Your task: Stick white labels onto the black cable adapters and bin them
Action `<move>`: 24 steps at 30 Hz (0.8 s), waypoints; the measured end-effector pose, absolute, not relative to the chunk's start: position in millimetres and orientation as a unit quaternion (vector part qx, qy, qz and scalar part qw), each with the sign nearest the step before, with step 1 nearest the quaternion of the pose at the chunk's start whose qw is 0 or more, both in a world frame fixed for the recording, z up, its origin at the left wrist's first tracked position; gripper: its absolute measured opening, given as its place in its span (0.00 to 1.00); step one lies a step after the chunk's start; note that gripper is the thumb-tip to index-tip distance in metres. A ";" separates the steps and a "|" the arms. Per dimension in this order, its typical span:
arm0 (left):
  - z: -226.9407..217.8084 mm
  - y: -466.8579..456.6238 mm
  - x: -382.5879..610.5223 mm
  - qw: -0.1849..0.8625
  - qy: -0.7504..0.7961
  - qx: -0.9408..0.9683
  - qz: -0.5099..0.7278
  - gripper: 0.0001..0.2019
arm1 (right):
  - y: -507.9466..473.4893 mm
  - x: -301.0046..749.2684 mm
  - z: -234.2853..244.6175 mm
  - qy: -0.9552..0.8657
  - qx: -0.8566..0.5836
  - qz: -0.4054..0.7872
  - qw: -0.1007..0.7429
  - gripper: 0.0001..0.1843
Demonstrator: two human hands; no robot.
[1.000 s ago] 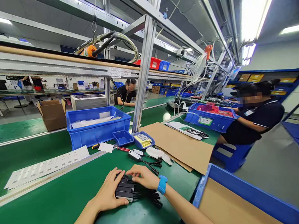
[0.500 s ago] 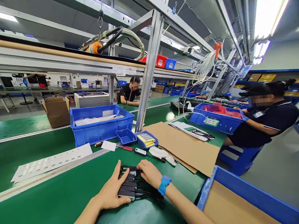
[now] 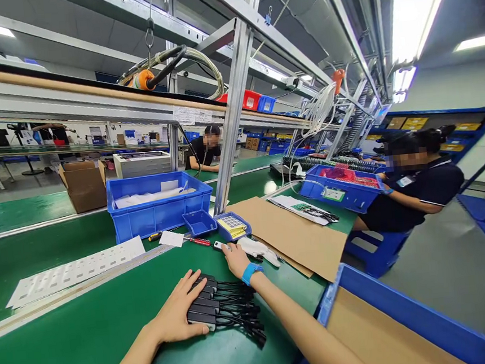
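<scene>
My left hand (image 3: 179,306) lies over a row of small black boxes (image 3: 204,305) with its fingers stretched and spread. Its thumb is along the near box and its fingertips reach the far end of the row. Black cables (image 3: 239,307) with plugs run from the boxes to the right. My right hand (image 3: 235,260), wearing a blue wristband, is closed over another small box with a white face (image 3: 218,245), mostly hidden under the fingers. Just right of that hand lies a white glove (image 3: 259,251).
Behind are a red-handled screwdriver (image 3: 200,242), small blue trays (image 3: 199,222) and a large blue bin (image 3: 160,212). Cardboard sheets (image 3: 293,234) lie right; a blue crate (image 3: 340,286) stands at the front right. A co-worker (image 3: 416,184) sits at the right beyond.
My right hand has left the far end of the row of boxes and moved away from me, onto the white-faced box. My left hand stays on the row. The view has shifted slightly.
</scene>
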State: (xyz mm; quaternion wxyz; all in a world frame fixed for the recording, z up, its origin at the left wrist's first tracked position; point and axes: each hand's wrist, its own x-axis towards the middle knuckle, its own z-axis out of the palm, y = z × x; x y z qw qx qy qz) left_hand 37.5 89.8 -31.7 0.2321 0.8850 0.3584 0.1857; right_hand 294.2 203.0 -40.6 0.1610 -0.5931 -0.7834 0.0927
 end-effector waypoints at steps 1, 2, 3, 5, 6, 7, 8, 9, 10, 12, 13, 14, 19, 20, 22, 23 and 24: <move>-32.1 89.9 37.4 0.233 0.358 0.885 0.185 0.49 | 200.8 291.3 -41.9 -0.786 -0.588 0.099 0.162 0.25; -32.6 89.8 37.3 0.235 0.358 0.884 0.185 0.49 | 197.3 289.1 -42.2 -0.793 -0.576 0.111 0.163 0.25; -33.2 89.5 37.2 0.237 0.359 0.883 0.186 0.48 | 192.9 287.5 -41.7 -0.805 -0.555 0.126 0.166 0.26; -34.5 88.3 37.1 0.241 0.365 0.879 0.189 0.49 | 181.8 286.0 -39.4 -0.832 -0.500 0.164 0.174 0.30; -35.1 87.5 37.2 0.243 0.373 0.875 0.189 0.51 | 175.7 285.7 -38.2 -0.844 -0.472 0.183 0.179 0.32; -35.8 86.8 37.3 0.246 0.383 0.870 0.188 0.53 | 169.5 285.5 -37.2 -0.852 -0.446 0.200 0.186 0.35; -36.5 86.1 37.4 0.250 0.393 0.865 0.187 0.55 | 163.4 285.4 -36.5 -0.858 -0.425 0.215 0.192 0.36; -37.3 85.8 37.5 0.253 0.399 0.862 0.186 0.58 | 157.6 285.2 -36.0 -0.862 -0.408 0.228 0.197 0.37; -38.0 85.7 37.6 0.255 0.401 0.860 0.188 0.59 | 152.0 284.9 -35.6 -0.864 -0.395 0.240 0.199 0.36; -39.7 86.7 37.3 0.254 0.391 0.863 0.192 0.61 | 141.0 282.8 -35.0 -0.869 -0.371 0.259 0.197 0.34; -40.5 87.7 37.0 0.254 0.385 0.866 0.194 0.61 | 135.1 280.5 -34.8 -0.873 -0.362 0.266 0.190 0.37; -41.5 88.9 36.5 0.257 0.379 0.868 0.195 0.62 | 128.9 277.1 -34.7 -0.878 -0.357 0.264 0.179 0.45; -47.2 94.0 33.8 0.272 0.355 0.876 0.182 0.61 | 98.7 245.7 -38.6 -0.871 -0.444 0.168 0.130 0.82; -48.2 93.9 33.7 0.276 0.353 0.876 0.179 0.61 | 95.1 239.3 -39.8 -0.865 -0.459 0.159 0.130 0.82; -49.5 92.4 33.9 0.290 0.350 0.871 0.184 0.59 | 91.3 229.9 -41.5 -0.860 -0.463 0.158 0.146 0.80; -49.6 91.4 34.1 0.298 0.352 0.866 0.194 0.59 | 90.7 227.2 -41.7 -0.859 -0.458 0.163 0.162 0.79; -49.5 90.7 34.4 0.308 0.353 0.858 0.210 0.58 | 90.6 225.7 -41.6 -0.856 -0.452 0.170 0.183 0.77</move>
